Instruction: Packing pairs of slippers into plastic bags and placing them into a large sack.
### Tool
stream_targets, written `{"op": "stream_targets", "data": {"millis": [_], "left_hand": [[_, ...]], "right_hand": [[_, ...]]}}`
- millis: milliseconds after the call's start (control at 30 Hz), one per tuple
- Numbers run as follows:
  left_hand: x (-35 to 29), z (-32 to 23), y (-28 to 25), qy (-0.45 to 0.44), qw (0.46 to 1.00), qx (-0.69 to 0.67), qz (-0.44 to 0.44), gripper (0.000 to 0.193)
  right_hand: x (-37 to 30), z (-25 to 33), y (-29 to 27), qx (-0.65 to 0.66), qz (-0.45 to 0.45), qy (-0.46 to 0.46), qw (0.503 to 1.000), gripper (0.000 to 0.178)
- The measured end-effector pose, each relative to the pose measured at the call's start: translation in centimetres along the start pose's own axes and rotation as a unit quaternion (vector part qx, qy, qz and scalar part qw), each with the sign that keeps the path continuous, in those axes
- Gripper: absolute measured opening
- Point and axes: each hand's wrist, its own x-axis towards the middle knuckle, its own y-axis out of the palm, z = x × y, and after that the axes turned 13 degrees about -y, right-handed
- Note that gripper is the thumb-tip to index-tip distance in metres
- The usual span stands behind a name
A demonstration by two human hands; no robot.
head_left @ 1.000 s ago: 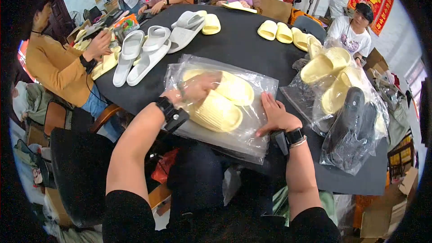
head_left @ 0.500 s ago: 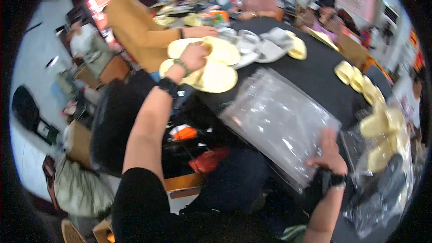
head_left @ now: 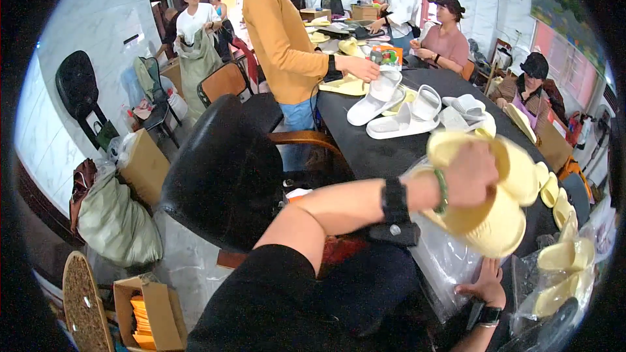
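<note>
My left hand (head_left: 471, 173) is closed around a pair of pale yellow slippers (head_left: 499, 227), held above the table with the arm stretched across to the right. Beneath them lies a stack of clear plastic bags (head_left: 438, 257), partly hidden by the slippers. Fingers spread, my right hand (head_left: 488, 287) rests on the near right part of the bags. Beside it, yellow slippers in clear wrapping (head_left: 554, 293) lie at the table's right edge.
Grey-and-white slippers (head_left: 404, 124) stand farther along the black table (head_left: 368, 160). A co-worker in a mustard top (head_left: 277, 32) touches one. A black office chair (head_left: 215, 176) is at my left. Other people sit or stand around the far end.
My left hand has carried the yellow slippers from the table's left side over to the plastic bags, near my right hand. My right hand stays on the bags. The view has shifted too.
</note>
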Motion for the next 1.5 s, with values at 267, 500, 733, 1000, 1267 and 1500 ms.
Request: {"op": "stream_targets", "data": {"millis": [267,500,733,1000,1267,1500], "left_hand": [[-8.4,3.8,10.1,-0.157,0.944,0.010,0.290,0.008],[-8.9,12.4,9.1,-0.129,0.961,0.139,0.202,0.015],[-9.7,19.5,4.8,-0.304,0.912,0.199,0.190,0.019],[-7.9,15.6,2.5,-0.119,0.964,0.093,0.219,0.010],[-2.1,12.4,3.6,-0.031,0.969,0.115,0.217,0.010],[9.7,18.0,-1.1,-0.109,0.924,0.349,-0.110,0.036]], "right_hand": [[1.0,-0.3,0.8,-0.002,-0.043,-0.012,0.999,0.145],[0.1,0.1,-0.1,-0.025,-0.042,0.004,0.999,0.144],[-0.2,-0.5,0.6,-0.029,-0.041,-0.008,0.999,0.144],[-0.2,-0.7,0.6,-0.023,-0.045,-0.012,0.999,0.148],[-0.2,-0.9,0.8,-0.014,-0.049,-0.010,0.999,0.149],[0.3,-0.3,0.6,-0.034,-0.037,-0.005,0.999,0.143]]}}
